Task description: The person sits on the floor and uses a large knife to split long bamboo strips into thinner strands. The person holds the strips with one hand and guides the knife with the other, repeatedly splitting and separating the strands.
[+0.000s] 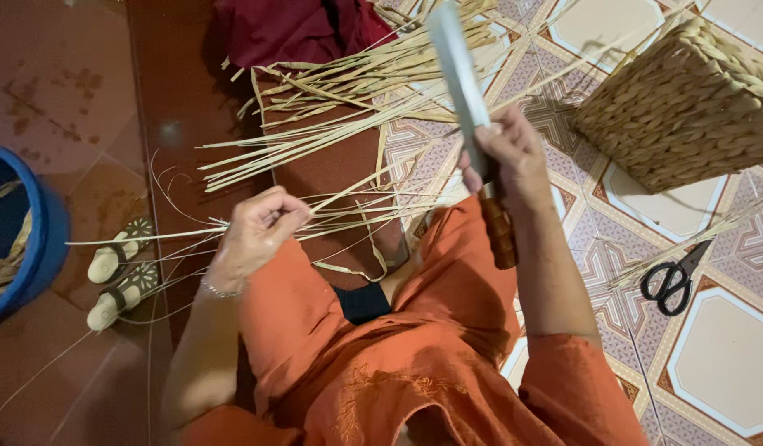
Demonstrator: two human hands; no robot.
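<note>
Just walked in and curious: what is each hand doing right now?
Left hand: closed, pinching thin straw strips.
Right hand: closed around a big knife, blade pointing away from the person.

Single head-worn view, looking steeply down, close over lap and floor

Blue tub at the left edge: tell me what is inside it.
The blue tub holds pale dried strips, curled against its wall. Only part of the tub is in frame, so its bottom and remaining contents cannot be seen.
</note>
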